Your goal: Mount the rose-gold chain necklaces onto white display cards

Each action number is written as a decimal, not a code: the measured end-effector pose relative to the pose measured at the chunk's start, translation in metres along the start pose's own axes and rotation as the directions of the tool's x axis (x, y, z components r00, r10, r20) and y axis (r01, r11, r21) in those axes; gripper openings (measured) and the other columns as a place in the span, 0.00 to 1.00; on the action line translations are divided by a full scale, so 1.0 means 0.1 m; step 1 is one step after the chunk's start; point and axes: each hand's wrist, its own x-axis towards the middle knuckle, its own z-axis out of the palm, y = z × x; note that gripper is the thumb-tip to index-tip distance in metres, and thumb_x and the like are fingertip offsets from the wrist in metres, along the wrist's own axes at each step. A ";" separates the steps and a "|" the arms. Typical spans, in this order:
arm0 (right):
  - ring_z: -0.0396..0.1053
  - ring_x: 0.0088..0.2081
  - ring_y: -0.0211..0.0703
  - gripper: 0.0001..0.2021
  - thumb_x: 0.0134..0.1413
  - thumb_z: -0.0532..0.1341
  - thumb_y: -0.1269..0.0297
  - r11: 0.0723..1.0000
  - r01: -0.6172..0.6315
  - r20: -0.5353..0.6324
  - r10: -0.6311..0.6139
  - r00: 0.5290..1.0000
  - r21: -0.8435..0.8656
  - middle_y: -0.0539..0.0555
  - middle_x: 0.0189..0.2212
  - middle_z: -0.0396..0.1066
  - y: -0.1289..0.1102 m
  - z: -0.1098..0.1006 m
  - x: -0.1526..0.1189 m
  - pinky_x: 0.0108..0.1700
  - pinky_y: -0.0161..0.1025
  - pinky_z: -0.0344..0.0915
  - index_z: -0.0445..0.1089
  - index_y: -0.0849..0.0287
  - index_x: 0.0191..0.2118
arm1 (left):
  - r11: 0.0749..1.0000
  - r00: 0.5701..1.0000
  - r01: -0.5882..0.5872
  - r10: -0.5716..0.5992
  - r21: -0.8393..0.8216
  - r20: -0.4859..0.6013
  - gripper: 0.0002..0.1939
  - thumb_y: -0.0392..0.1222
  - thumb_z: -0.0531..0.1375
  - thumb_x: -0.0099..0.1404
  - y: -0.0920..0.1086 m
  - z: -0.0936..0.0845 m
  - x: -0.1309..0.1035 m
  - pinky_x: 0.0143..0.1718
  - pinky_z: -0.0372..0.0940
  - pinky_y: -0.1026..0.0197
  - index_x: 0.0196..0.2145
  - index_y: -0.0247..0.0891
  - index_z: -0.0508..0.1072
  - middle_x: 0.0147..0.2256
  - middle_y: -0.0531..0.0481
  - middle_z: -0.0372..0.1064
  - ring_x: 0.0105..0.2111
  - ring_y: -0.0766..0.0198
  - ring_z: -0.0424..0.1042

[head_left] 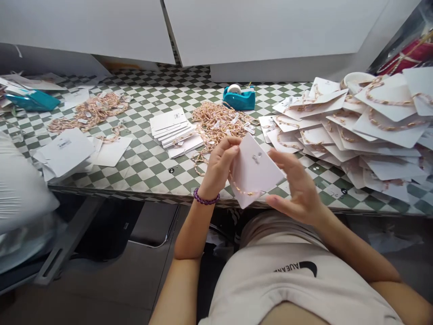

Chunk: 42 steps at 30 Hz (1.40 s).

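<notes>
My left hand point(220, 166) wears a purple bead bracelet point(206, 197) and pinches a white jewelry card point(256, 171) by its left edge, thumb in front. The card is tilted just above the table's front edge. A pink-and-gold beaded necklace point(246, 192) curves across its lower part, and a small clasp end point(256, 158) shows near the top. Beside the card's right edge is my right hand point(299, 189), thumb and fingers spread apart. Its fingertips are close to the card; whether they touch it I cannot tell.
Behind the card lie a heap of beaded necklaces point(219, 118), a stack of white cards point(172, 126) and a teal tape dispenser point(238, 98). Carded necklaces point(341, 131) pile up at right. On the left are another necklace heap point(96, 110), loose cards point(66, 149) and a second teal dispenser point(33, 99).
</notes>
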 end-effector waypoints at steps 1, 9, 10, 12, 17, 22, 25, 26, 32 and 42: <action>0.68 0.51 0.48 0.28 0.55 0.67 0.53 1.000 0.026 -0.001 -0.026 1.000 0.004 0.57 0.53 0.68 0.00 0.06 0.03 0.52 0.44 0.68 0.63 0.53 0.59 | 0.997 1.000 -0.010 0.008 0.079 0.030 0.16 0.56 0.56 0.66 0.02 0.02 -0.03 0.33 0.66 0.63 0.38 0.41 0.70 0.35 0.50 0.70 0.32 0.64 0.69; 0.70 0.32 0.37 0.03 0.60 0.60 0.69 0.951 0.246 -0.103 -0.268 0.958 -0.187 0.53 0.32 0.72 -0.13 0.24 0.07 0.32 0.33 0.67 0.67 0.57 0.40 | 0.821 0.913 -0.132 -0.117 0.555 0.390 0.55 0.79 0.53 0.55 0.31 -0.04 -0.25 0.51 0.66 0.43 0.68 0.42 0.47 0.64 0.35 0.54 0.56 0.38 0.65; 0.70 0.33 0.38 0.04 0.61 0.60 0.69 0.929 0.297 -0.092 -0.324 0.942 -0.222 0.55 0.34 0.72 -0.13 0.24 0.06 0.33 0.34 0.67 0.67 0.58 0.42 | 0.817 0.898 -0.135 -0.139 0.561 0.418 0.59 0.80 0.56 0.52 0.35 -0.05 -0.27 0.52 0.66 0.42 0.70 0.43 0.42 0.67 0.33 0.48 0.58 0.36 0.64; 0.71 0.35 0.41 0.07 0.63 0.58 0.65 0.875 0.395 -0.054 -0.425 0.903 -0.280 0.58 0.36 0.73 -0.13 0.24 0.04 0.34 0.37 0.68 0.67 0.59 0.45 | 0.824 0.877 -0.126 -0.168 0.553 0.450 0.64 0.79 0.58 0.49 0.41 -0.05 -0.31 0.53 0.66 0.42 0.70 0.45 0.35 0.69 0.34 0.41 0.59 0.35 0.63; 0.72 0.39 0.45 0.16 0.63 0.60 0.59 0.791 0.484 0.069 -0.497 0.865 -0.374 0.59 0.38 0.74 -0.11 0.20 0.00 0.39 0.41 0.70 0.65 0.60 0.54 | 0.897 0.842 -0.141 -0.114 0.420 0.527 0.60 0.78 0.59 0.51 0.44 -0.05 -0.35 0.60 0.62 0.41 0.69 0.44 0.42 0.69 0.35 0.43 0.64 0.38 0.58; 0.69 0.54 0.50 0.29 0.59 0.64 0.53 0.851 0.397 0.178 -0.356 0.917 -0.343 0.64 0.52 0.68 0.00 0.29 -0.04 0.53 0.46 0.71 0.58 0.61 0.60 | 0.964 0.867 -0.098 -0.039 0.247 0.497 0.48 0.79 0.49 0.58 0.41 -0.10 -0.32 0.56 0.67 0.44 0.62 0.39 0.57 0.53 0.37 0.68 0.54 0.44 0.70; 0.69 0.53 0.48 0.23 0.61 0.62 0.60 0.846 0.381 0.157 -0.347 0.925 -0.372 0.60 0.50 0.70 0.07 0.39 -0.08 0.53 0.46 0.71 0.59 0.59 0.58 | 0.964 0.882 -0.111 -0.016 0.242 0.471 0.48 0.80 0.48 0.57 0.42 -0.14 -0.33 0.52 0.69 0.46 0.61 0.40 0.59 0.53 0.38 0.68 0.49 0.46 0.73; 0.69 0.52 0.48 0.20 0.61 0.61 0.63 0.837 0.387 0.149 -0.357 0.922 -0.387 0.59 0.48 0.71 0.09 0.42 -0.08 0.53 0.46 0.71 0.60 0.59 0.56 | 0.963 0.879 -0.117 -0.014 0.244 0.476 0.48 0.80 0.49 0.56 0.44 -0.14 -0.33 0.52 0.69 0.46 0.61 0.40 0.60 0.54 0.38 0.68 0.49 0.46 0.73; 0.70 0.47 0.48 0.08 0.62 0.60 0.64 0.755 0.435 0.304 -0.319 0.898 -0.490 0.55 0.46 0.74 0.18 0.47 -0.07 0.49 0.45 0.69 0.68 0.60 0.45 | 0.977 0.845 -0.157 0.059 0.142 0.531 0.48 0.79 0.54 0.54 0.42 -0.15 -0.34 0.53 0.69 0.45 0.61 0.43 0.61 0.60 0.39 0.61 0.55 0.43 0.69; 0.72 0.39 0.43 0.04 0.60 0.60 0.72 0.862 0.374 0.068 -0.374 0.925 -0.343 0.50 0.28 0.73 0.08 -0.12 0.11 0.43 0.40 0.71 0.70 0.55 0.36 | 0.924 0.873 -0.230 0.058 0.306 0.484 0.42 0.78 0.53 0.55 0.50 -0.35 -0.02 0.49 0.70 0.43 0.51 0.40 0.69 0.46 0.39 0.69 0.47 0.45 0.72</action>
